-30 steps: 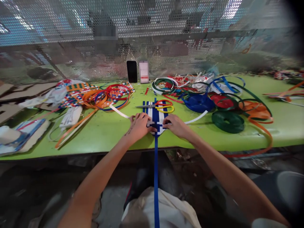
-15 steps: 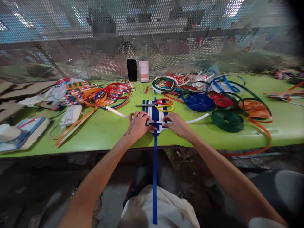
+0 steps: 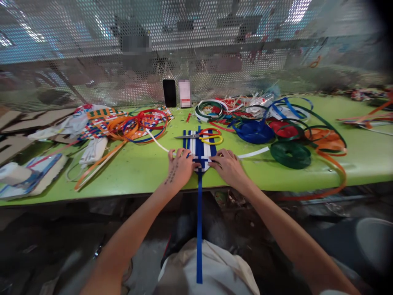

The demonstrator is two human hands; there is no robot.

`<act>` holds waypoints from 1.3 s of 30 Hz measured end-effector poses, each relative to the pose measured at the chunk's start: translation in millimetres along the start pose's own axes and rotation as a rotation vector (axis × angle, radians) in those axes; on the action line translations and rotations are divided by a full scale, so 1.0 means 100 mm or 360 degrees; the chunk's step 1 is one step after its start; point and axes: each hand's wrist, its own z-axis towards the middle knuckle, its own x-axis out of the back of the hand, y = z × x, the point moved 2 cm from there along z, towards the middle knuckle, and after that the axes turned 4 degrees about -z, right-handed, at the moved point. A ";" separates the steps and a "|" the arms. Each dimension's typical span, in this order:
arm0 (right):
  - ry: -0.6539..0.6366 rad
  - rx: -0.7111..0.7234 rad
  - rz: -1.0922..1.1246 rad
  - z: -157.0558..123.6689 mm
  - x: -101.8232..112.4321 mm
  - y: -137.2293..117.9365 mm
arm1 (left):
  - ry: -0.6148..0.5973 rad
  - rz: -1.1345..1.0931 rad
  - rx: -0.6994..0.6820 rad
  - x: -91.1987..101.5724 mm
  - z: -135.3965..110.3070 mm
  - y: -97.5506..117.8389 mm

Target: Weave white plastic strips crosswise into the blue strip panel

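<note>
On the table edge in front of me lies a small piece of blue and white woven plastic strips (image 3: 202, 162). Its long strips point away from me, and one blue strip (image 3: 199, 229) hangs down over my lap. My left hand (image 3: 181, 166) pinches the weave's left side, fingers bent. On the right side my right hand (image 3: 226, 164) pinches the weave with thumb and fingers together. A white strip (image 3: 254, 153) runs crosswise, its ends sticking out past both hands. Scissors (image 3: 211, 136) with red and yellow handles lie across the long strips.
Rolls of blue strip (image 3: 254, 132) and green strip (image 3: 290, 155) lie to the right, beside orange strip (image 3: 325, 141). At left are orange coils (image 3: 123, 127), a colourful woven piece (image 3: 101, 123) and a white power strip (image 3: 93, 150). Two phones (image 3: 169, 93) lean on the perforated screen.
Both hands stay at the weave with small finger shifts. The white strip's left end has swung upward and to the right. The view has shifted slightly.
</note>
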 end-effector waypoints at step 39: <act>0.0072 -0.0489 0.0758 -0.04 0.19 0.69 | -0.0182 -0.0074 -0.0244 -0.25 0.12 0.60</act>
